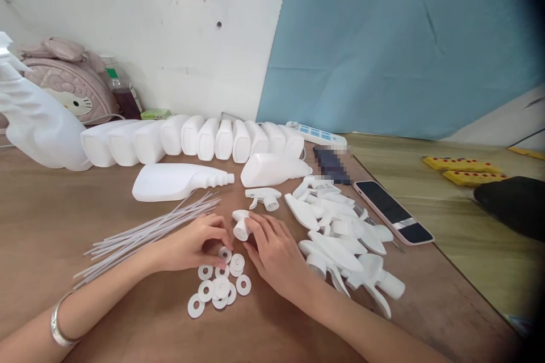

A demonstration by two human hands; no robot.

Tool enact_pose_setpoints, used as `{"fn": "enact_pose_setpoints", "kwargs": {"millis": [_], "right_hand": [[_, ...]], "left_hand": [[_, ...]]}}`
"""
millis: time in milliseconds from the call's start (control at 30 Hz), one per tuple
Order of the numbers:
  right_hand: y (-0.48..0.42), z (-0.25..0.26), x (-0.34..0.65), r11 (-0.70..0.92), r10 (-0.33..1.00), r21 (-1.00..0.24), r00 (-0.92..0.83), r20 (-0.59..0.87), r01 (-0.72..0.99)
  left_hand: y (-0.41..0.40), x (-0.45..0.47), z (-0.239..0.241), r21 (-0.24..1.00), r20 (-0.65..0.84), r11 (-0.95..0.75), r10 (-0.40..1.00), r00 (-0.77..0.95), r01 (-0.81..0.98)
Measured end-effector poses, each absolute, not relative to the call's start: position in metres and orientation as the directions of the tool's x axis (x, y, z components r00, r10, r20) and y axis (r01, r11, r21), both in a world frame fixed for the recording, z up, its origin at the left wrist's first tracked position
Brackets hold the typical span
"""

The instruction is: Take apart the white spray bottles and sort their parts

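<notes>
My right hand [275, 252] is wrapped round a white trigger spray head [241, 229], its round collar facing down and to the left. My left hand [200, 243] is curled over a small pile of flat white ring washers [206, 290]. Its thumb and forefinger close on one washer [225, 254] at the top of the pile. Just beyond my hands, another trigger spray head [264, 198] lies by itself. To the right of my right hand is a heap of white spray heads [336, 221]. A bundle of thin white tubes [145, 232] lies behind my left forearm.
Two white bottles [179, 182] lie on the brown table [34, 227], with a row of more bottles [206, 139] behind. A large bottle [38, 108] leans at left near a pink bag [72, 79]. A phone [394, 211] and a power strip [321, 135] are at right.
</notes>
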State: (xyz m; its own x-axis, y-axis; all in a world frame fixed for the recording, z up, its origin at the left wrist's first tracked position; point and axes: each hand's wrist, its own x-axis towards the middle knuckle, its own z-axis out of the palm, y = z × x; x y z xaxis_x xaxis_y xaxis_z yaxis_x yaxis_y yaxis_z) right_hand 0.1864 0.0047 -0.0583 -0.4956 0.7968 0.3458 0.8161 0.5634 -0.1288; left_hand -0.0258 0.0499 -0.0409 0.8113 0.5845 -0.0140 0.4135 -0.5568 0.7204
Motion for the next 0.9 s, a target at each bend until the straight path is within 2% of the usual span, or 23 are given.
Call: {"fn": "enact_pose_setpoints", "kwargs": {"millis": [267,467,567,733,800,900], "right_hand": [[0.005,-0.059,0.185,0.565,0.802,-0.265,-0.443,0.402,0.782],[0.002,-0.057,0.184,0.562,0.819,-0.413,-0.415,0.396,0.717],[0.002,-0.058,0.182,0.584,0.806,-0.435,-0.428,0.409,0.685],[0.002,-0.062,0.179,0.633,0.762,-0.401,-0.442,0.473,0.662],[0.002,-0.062,0.179,0.631,0.765,-0.417,-0.433,0.477,0.654],[0.002,-0.058,0.181,0.665,0.743,-0.449,-0.466,0.480,0.597]], "left_hand": [[0.049,-0.023,-0.048,0.731,0.129,-0.574,0.648,0.750,0.370],[0.046,-0.021,-0.055,0.834,0.223,-0.469,0.767,0.601,0.289],[0.043,-0.018,-0.057,0.895,0.196,-0.367,0.833,0.517,0.253],[0.038,-0.010,-0.055,0.946,0.059,-0.197,0.886,0.460,0.257],[0.036,-0.009,-0.053,0.922,0.063,-0.227,0.887,0.457,0.314],[0.034,-0.008,-0.050,0.855,0.196,-0.368,0.882,0.427,0.366]]}}
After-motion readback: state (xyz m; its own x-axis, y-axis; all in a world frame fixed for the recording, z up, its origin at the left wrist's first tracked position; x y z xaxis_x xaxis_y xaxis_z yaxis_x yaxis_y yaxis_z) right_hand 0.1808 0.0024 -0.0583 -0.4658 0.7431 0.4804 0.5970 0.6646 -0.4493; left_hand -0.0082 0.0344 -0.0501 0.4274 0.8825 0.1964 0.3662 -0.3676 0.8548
